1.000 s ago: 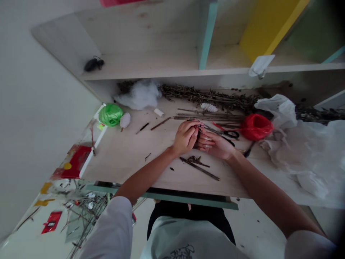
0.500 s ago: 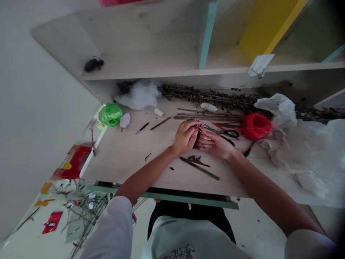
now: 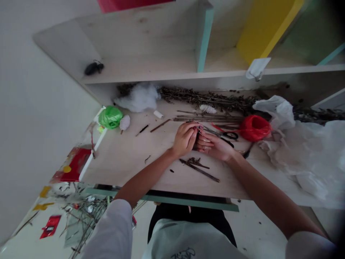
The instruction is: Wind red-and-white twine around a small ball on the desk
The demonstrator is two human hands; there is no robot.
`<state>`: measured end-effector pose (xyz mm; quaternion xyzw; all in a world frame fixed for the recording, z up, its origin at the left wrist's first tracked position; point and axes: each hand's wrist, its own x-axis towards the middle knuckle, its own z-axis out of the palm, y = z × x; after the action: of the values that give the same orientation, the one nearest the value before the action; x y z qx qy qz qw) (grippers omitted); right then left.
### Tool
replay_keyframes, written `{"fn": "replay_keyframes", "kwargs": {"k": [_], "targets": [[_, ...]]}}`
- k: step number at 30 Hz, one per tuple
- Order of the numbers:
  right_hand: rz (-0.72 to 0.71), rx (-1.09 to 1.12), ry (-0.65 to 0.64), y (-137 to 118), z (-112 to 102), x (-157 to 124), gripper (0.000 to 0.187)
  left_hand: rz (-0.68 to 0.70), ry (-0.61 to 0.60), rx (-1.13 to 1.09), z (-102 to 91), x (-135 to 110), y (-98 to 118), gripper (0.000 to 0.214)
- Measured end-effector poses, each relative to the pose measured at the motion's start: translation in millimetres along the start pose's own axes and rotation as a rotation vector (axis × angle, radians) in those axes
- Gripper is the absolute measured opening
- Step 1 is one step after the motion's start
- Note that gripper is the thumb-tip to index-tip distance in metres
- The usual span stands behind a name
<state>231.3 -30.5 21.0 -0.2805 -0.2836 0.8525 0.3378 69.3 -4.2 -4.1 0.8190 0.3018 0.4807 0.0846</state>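
Note:
My left hand (image 3: 184,139) and my right hand (image 3: 215,145) meet over the middle of the desk, fingers curled in and touching. Between them is a small dark piece with a pink, black and white patterned bit (image 3: 199,127) at its top; the fingers hide most of it, and I cannot make out its kind. Scissors with black handles (image 3: 231,135) lie just beyond my right hand. Red plastic twine (image 3: 254,128) sits in a ball to the right, its loose end running toward my hands. Broken dark twigs (image 3: 201,169) lie on the near side.
Long dried stalks (image 3: 207,97) line the back beside white stuffing (image 3: 140,97). Green twine (image 3: 110,117), a white thread spool (image 3: 158,114) and a black pen-like tool (image 3: 142,130) lie left. A crumpled plastic bag (image 3: 309,154) covers the right. A shelf (image 3: 161,73) overhangs the back.
The view has shifted slightly. Both hands stay together in nearly the same place, with the right fingers a little changed in position. The things on the desk have not moved.

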Motion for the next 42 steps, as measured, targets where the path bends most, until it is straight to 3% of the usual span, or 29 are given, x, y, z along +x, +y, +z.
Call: {"fn": "replay_keyframes", "kwargs": {"k": [29, 42], "targets": [[-0.050, -0.030, -0.025, 2.0, -1.6, 0.1, 0.029, -0.015, -0.038, 0.029, -2.1, 1.3, 1.9, 0.028], [-0.040, -0.063, -0.017, 1.9, -0.4, 0.4, 0.035, 0.002, -0.035, 0.025, -1.1, 0.9, 0.2, 0.029]]}}
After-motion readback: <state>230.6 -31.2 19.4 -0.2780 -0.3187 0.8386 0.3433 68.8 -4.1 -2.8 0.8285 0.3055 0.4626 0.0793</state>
